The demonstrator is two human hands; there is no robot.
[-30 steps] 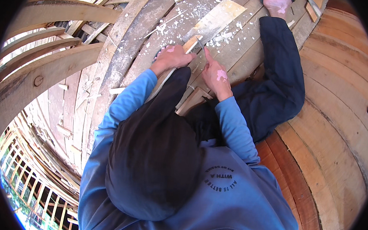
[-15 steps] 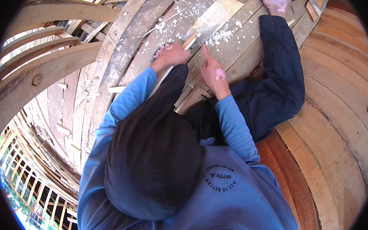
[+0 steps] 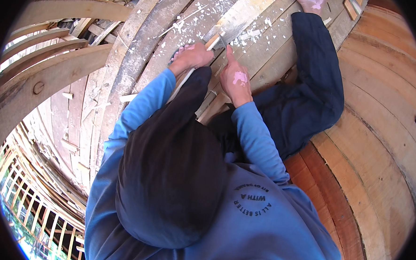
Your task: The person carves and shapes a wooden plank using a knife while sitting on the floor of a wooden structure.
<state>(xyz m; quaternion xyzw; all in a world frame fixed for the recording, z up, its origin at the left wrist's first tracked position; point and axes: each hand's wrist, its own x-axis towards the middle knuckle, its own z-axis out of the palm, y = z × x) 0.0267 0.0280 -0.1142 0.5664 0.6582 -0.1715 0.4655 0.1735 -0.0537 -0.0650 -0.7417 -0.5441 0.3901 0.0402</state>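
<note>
The left hand clasped a stick, the right hand a knife, grips closed, seemingly whittling; the next stroke needed steadiness.

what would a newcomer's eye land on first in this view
Probably the large blue sweatshirt and dark bent knee filling the lower middle. Above them, the left hand grips a pale wood strip while the right hand holds a thin-bladed tool against its end, near scattered white shavings. Curved planking sweeps down the right side.
</note>
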